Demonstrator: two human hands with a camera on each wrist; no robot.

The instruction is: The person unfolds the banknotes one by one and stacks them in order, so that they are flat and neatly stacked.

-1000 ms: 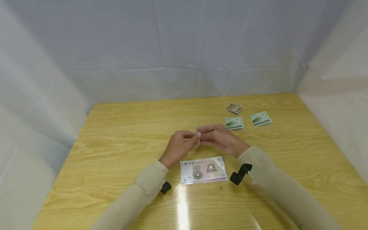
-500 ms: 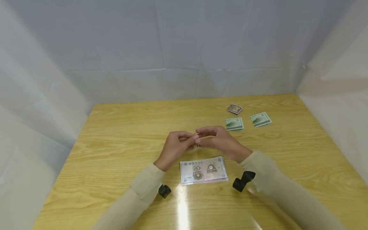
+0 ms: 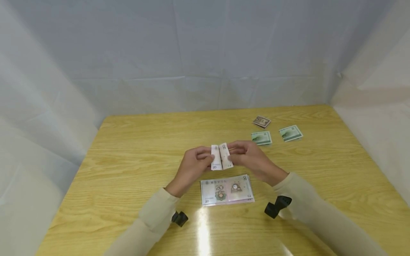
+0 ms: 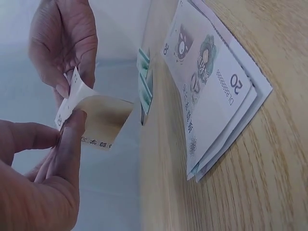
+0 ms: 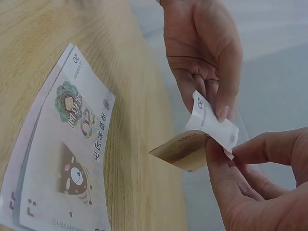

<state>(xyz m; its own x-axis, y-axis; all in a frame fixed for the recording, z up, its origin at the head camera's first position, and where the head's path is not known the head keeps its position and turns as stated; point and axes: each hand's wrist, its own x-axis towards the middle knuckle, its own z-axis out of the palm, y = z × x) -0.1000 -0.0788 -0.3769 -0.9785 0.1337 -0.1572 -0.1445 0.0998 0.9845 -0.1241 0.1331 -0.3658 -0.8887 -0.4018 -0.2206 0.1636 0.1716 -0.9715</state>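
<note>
Centrally, left hand (image 3: 193,166) and right hand (image 3: 254,159) pinching folded banknote (image 3: 216,157), long crease (image 3: 221,157) pointing away.

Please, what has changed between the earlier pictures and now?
The left hand and right hand moved apart; the held note, nearly edge-on before, now shows its printing. Both hands still pinch it. The flat notes, brown folded note and two green folded notes stayed put.

Soft overall light; white glare streak on near tabletop (image 3: 237,227); wrist views tinged bluish.
</note>
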